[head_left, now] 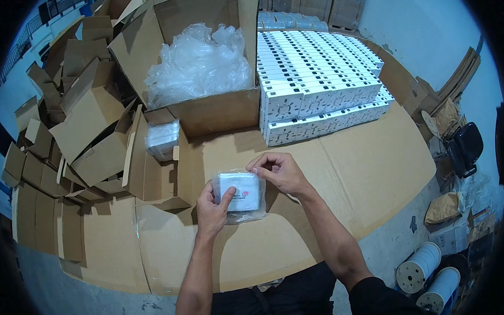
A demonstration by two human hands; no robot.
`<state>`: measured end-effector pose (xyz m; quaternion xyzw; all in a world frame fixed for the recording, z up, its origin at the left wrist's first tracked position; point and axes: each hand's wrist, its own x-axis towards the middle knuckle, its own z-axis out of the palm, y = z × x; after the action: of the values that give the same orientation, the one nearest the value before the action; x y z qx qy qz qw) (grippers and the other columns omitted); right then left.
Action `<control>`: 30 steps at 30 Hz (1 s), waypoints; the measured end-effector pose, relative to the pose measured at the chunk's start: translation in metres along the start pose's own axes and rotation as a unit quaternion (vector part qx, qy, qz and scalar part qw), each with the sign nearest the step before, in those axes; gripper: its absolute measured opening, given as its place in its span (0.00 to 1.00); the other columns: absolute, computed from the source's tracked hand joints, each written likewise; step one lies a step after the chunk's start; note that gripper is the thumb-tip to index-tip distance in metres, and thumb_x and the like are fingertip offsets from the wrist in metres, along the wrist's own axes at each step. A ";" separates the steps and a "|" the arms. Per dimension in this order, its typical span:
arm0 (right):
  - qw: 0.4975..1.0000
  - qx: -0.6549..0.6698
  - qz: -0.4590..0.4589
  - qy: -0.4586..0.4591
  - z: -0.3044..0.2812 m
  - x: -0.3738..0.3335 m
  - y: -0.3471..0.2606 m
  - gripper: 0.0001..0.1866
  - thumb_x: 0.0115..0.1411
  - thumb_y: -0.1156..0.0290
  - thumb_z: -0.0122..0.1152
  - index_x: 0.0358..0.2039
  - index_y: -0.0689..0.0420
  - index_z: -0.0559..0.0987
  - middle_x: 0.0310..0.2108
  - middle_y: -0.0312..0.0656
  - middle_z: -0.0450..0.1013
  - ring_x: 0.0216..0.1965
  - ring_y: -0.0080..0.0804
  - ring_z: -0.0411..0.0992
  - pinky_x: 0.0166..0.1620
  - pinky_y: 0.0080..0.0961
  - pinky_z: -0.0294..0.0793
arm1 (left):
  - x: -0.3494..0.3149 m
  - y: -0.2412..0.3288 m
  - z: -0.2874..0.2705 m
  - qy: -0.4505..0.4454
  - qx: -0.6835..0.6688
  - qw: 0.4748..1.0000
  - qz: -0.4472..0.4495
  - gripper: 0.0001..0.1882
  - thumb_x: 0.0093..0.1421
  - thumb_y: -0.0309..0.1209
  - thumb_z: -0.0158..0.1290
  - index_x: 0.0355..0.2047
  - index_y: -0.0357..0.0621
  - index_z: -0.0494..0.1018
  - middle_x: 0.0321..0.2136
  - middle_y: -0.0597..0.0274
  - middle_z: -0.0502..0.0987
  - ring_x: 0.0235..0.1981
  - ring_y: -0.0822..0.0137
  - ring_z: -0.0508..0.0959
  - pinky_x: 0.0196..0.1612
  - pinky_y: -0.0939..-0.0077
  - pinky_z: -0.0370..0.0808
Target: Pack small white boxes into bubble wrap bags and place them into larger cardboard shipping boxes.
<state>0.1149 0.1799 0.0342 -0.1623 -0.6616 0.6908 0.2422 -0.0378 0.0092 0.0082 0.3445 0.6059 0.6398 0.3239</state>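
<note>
A flat white square item in a clear plastic bag (pixel 245 197) lies between my hands, above the cardboard-covered table. My left hand (pixel 211 210) grips its left side, with the thumb across the front. At the bag's upper right corner, my right hand (pixel 282 174) pinches the plastic edge between thumb and fingers. Small dark print and a red mark show on the white face. Just left of my hands stands an open cardboard box (pixel 181 170), with several bagged items (pixel 162 139) stacked in its far end.
A large carton (pixel 220 111) heaped with clear plastic bags (pixel 201 62) stands behind. Stacked rows of white panels (pixel 318 77) fill the back right. Many open cardboard boxes (pixel 92 116) crowd the left. Cable spools (pixel 419 268) and a black chair (pixel 463 144) are on the floor at right.
</note>
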 end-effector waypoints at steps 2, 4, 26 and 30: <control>0.999 -0.049 0.010 0.011 0.002 0.001 -0.004 0.13 0.67 0.75 0.62 0.50 0.66 0.78 0.48 0.44 0.79 0.46 0.23 0.75 0.51 0.24 0.76 | 0.000 0.000 0.004 0.022 -0.027 0.999 0.002 0.17 0.65 0.34 0.62 0.48 0.36 0.75 0.39 0.62 0.81 0.39 0.74 0.79 0.45 0.76 0.76; 0.998 0.043 0.010 0.054 0.012 0.000 -0.013 0.14 0.68 0.73 0.62 0.51 0.66 0.78 0.47 0.43 0.79 0.45 0.23 0.75 0.51 0.23 0.76 | 0.001 -0.003 0.008 0.044 -0.028 0.999 0.012 0.17 0.66 0.35 0.62 0.48 0.36 0.75 0.38 0.62 0.81 0.40 0.74 0.79 0.45 0.76 0.76; 0.981 0.140 -0.059 0.117 0.030 0.008 0.016 0.19 0.70 0.67 0.60 0.58 0.63 0.77 0.47 0.38 0.78 0.49 0.23 0.74 0.52 0.24 0.77 | 0.042 0.024 0.028 0.138 -0.050 0.981 0.129 0.23 0.76 0.42 0.45 0.53 0.33 0.78 0.46 0.55 0.83 0.49 0.70 0.79 0.56 0.73 0.73; 0.989 0.113 -0.049 0.083 0.034 0.002 0.008 0.22 0.67 0.73 0.63 0.60 0.62 0.74 0.50 0.39 0.77 0.53 0.25 0.73 0.55 0.27 0.77 | 0.046 0.017 0.028 0.148 -0.064 0.978 0.135 0.24 0.76 0.42 0.44 0.55 0.32 0.76 0.47 0.54 0.82 0.50 0.68 0.78 0.58 0.72 0.73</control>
<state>0.0936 0.1523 0.0287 -0.1586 -0.5641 0.7325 0.3465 -0.0396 0.0623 0.0286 0.3032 0.5526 0.7590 0.1629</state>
